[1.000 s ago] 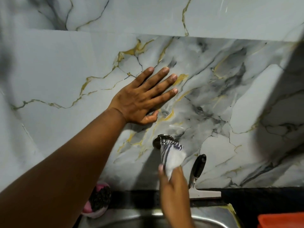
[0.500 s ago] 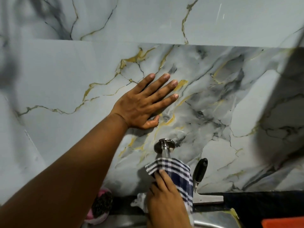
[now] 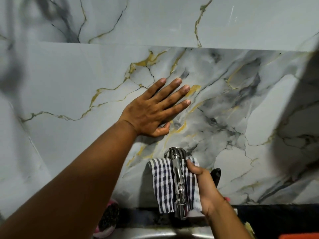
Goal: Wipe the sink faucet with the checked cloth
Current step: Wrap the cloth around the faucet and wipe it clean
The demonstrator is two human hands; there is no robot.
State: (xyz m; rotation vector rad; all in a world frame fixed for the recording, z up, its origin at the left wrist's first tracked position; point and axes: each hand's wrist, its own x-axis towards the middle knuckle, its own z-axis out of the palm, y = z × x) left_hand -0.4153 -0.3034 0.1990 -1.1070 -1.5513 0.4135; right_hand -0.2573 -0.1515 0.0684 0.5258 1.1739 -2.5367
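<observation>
Two hands in view, no readable brand, label or writing on anything. Left hand (image 3: pixel 151 111) is pressed flat on the marble-pattern wall (image 3: pixel 224 31), fingers spread and straight, holding nothing; it sits above and to the left of the faucet, apart from it. Right hand (image 3: pixel 205 185) comes up from the bottom edge & grips the checked cloth (image 3: pixel 163 183), thumb on top near the faucet's wall end, other fingers curled underneath out of sight. Cloth (white w/ dark blue-black checks) is draped under and around the chrome faucet (image 3: pixel 178 178), hanging down on both sides of it; left flap hangs free, right flap is bunched in the right hand. Faucet sticks out from a round flange on the wall and runs toward the camera, its top bare & shiny, spout end over the dark worktop (image 3: pixel 276 216) strip.

Around: steel sink (image 3: pixel 155 234) rim at bottom centre. Pink & dark scrubber (image 3: pixel 108 219) at the sink's left corner, partly hidden by the left forearm. Black handle (image 3: pixel 217 175) leaning on the wall just right of the right hand, mostly hidden by it. Orange thing (image 3: pixel 300 236) at bottom right corner, cut by the frame edge, can't tell what. Dark blurred shape at right edge, unclear.
</observation>
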